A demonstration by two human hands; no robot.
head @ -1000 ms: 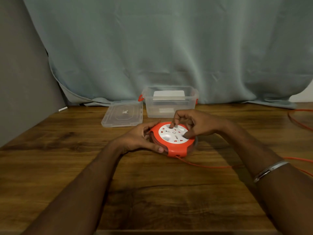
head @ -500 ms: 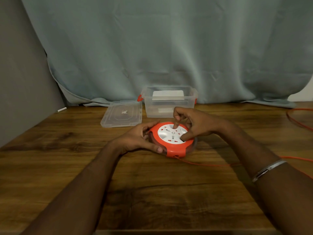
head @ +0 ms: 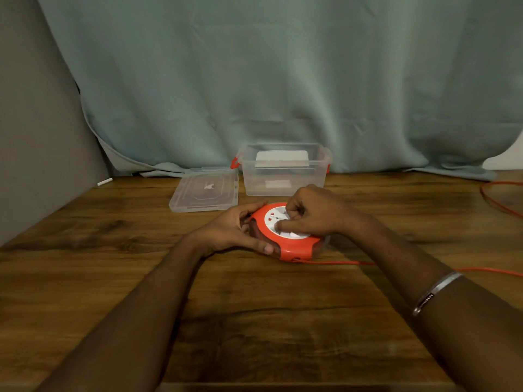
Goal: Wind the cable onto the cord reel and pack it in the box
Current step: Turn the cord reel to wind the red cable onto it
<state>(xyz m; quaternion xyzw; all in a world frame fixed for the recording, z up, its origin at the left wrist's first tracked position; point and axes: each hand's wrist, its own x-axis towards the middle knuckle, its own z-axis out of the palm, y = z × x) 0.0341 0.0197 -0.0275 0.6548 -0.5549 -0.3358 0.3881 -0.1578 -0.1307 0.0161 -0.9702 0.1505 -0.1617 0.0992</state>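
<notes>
- A round orange-and-white plastic cord reel (head: 285,236) is laid flat on the brown wood-grain tabletop (head: 254,321), just in front of a clear plastic box with orange clips (head: 284,172).
- The reel's left edge is gripped by the left hand (head: 235,232), fingers wrapped over the far rim and thumb hooked on the near side.
- The white socket face is covered by the right hand (head: 314,215), fingers curled tight and pressed down on it. Whether a knob is actually pinched can't be made out tbh.
- A thin orange cable (head: 339,262) is fed out of the reel's near side and trailed off right across the tabletop, with another loop seen at the far right edge.
- The box is left open, its clear flat lid (head: 205,192) parked just beside it on the left.
- A silver bangle (head: 435,292) is worn on the right wrist, and a grey-blue curtain (head: 283,80) is hung behind everything.
</notes>
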